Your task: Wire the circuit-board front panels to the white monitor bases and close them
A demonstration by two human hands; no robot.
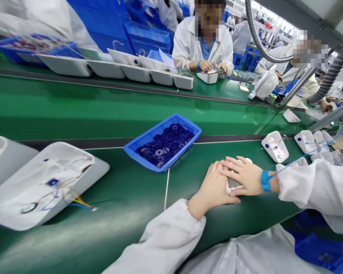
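A small white part with a greyish face lies on the green work surface, mostly covered by both hands. My left hand rests against its left side, fingers extended and touching the other hand. Across its top lies my right hand, fingers spread, with a blue strap round the wrist. Neither hand is wrapped round the part. To the left of the hands stands a blue tray of dark blue round pieces, some with lighter grey ones among them.
White housings with wires stand at the left and right. Beyond the green belt is a row of white housings. Opposite, a person in a white coat handles a part. A metal frame crosses the upper right.
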